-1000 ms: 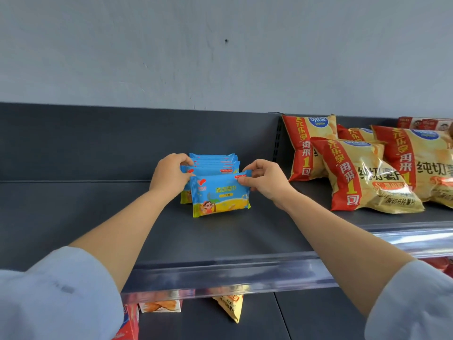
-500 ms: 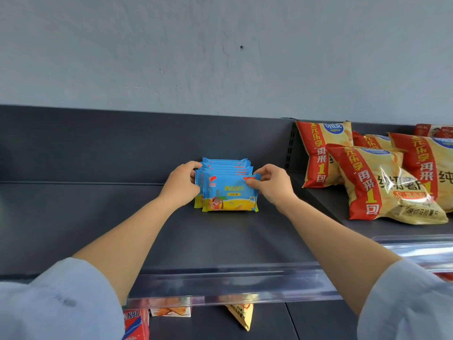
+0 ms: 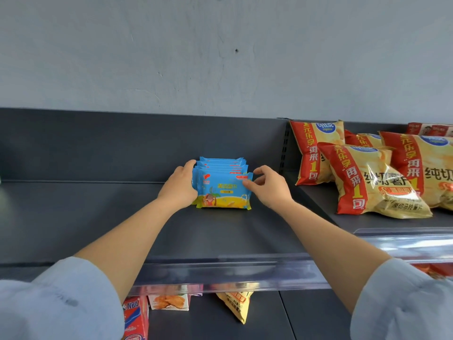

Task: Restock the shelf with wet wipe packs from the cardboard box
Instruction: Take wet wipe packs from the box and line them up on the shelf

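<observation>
Head view: upright row of wet wipe packs (image 3: 223,190) mid shelf (image 3: 98,217), toward back edge. Gripped at left end by left hand (image 3: 180,190), fingers curled round. Touched at front top-right corner by right hand (image 3: 270,190) thumb; fingers loose, nothing held. Cardboard box unseen. Likely one batch placed, squaring up; more to add.

left hand (image 3: 180,190) holds upright wet wipe packs (image 3: 223,190) on the shelf (image 3: 98,217), right hand (image 3: 270,188) touches the front one.
</observation>
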Tool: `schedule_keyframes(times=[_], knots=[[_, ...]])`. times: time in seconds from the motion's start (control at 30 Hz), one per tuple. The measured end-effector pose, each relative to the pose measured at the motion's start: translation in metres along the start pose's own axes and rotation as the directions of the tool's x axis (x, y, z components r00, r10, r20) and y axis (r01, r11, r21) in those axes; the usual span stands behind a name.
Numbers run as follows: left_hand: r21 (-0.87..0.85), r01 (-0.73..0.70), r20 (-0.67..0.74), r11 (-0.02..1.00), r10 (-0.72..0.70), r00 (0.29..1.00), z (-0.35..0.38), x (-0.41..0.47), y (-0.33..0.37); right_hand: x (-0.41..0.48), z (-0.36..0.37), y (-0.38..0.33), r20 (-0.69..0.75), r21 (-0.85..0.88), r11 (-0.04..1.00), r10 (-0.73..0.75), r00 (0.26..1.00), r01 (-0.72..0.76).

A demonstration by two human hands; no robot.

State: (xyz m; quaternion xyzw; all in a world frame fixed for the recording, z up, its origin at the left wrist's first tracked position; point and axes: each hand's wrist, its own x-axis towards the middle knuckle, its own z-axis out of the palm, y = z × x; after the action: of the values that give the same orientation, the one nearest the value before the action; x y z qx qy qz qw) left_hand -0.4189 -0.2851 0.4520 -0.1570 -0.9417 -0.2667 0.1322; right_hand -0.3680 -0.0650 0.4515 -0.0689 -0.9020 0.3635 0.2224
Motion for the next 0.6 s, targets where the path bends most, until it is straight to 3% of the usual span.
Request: schedule_keyframes(times=[0.23,0.6], knots=[[0.223,0.025,-0.018,0.975,-0.021,1.0,-0.003,-0.026,0.009,-0.022,-0.01,0.003,0.029,-0.33,0.935,-0.125,0.992,0.128],[0.426,-0.021,-0.004,0.905,0.026,1.0,-0.025,-0.089,0.026,-0.077,-0.039,-0.006,0.163,-0.537,0.817,-0.145,0.976,0.211]])
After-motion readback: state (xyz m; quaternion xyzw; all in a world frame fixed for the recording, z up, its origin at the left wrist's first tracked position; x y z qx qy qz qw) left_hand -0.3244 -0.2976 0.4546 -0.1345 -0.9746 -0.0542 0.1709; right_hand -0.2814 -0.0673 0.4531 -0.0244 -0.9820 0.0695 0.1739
